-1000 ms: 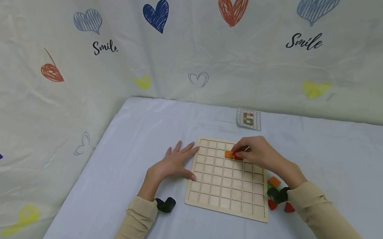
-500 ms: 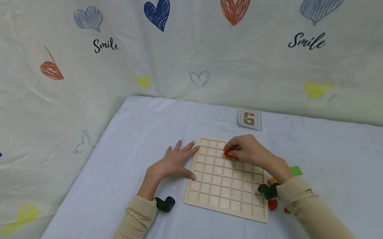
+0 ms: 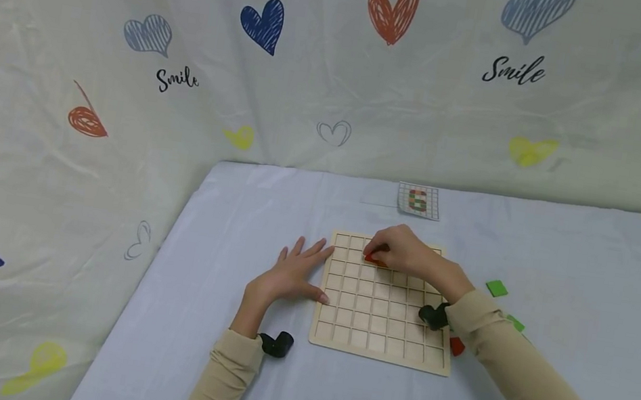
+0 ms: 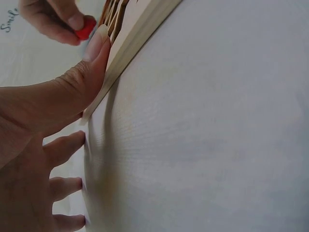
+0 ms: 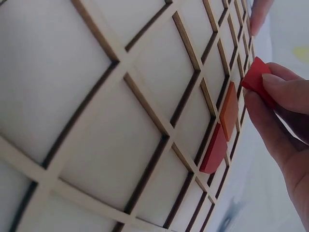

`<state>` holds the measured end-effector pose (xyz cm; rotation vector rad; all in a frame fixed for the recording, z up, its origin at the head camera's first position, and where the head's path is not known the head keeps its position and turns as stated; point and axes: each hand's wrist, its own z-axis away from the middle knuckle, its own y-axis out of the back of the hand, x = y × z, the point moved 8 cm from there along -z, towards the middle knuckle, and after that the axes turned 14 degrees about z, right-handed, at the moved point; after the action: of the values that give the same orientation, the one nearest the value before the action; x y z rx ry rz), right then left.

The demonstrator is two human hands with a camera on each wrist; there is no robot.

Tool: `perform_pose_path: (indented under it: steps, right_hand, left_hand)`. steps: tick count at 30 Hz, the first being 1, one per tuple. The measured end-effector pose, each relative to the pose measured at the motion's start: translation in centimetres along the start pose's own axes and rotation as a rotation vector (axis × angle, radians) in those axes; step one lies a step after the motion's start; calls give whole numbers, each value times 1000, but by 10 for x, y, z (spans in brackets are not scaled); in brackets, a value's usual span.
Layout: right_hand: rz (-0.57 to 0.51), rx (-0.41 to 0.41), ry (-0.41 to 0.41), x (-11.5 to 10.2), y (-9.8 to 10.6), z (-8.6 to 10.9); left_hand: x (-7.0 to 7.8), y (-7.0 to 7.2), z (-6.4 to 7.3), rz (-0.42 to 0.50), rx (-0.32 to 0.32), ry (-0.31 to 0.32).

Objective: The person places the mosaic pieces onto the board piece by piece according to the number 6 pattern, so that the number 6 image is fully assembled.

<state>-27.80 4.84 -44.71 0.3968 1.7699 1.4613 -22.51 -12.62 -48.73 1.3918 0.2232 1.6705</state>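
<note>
My right hand [image 3: 402, 249] pinches a red tile [image 5: 256, 77] between thumb and fingers, just above the upper rows of a wooden grid board [image 3: 361, 301]. In the right wrist view, an orange tile [image 5: 229, 113] and a second red tile [image 5: 214, 152] with a rounded corner sit side by side in the board's cells, near the held tile. Spread fingers and thumb of my left hand [image 3: 291, 274] touch the board's left edge. The left wrist view shows its thumb [image 4: 89, 63] against the board's side. From the head view, my right hand mostly covers the placed tiles.
Beyond the board, a small card [image 3: 419, 201] with a coloured grid pattern lies on the white cloth [image 3: 270, 207]. To the right are a green tile [image 3: 496, 288], another green tile [image 3: 515, 322] partly behind the sleeve, and a loose red piece [image 3: 456, 346].
My right hand has shifted left across the board with the red tile. Its forearm now uncovers green tiles and hides the loose orange one. My left hand stays put.
</note>
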Motion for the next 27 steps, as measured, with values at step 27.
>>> perform_pose_path:
  steps: [27]
  right_hand:
    - [81,90,99,-14,-8,-6]
  left_hand:
    - [-1,2,1,-10,4,-10]
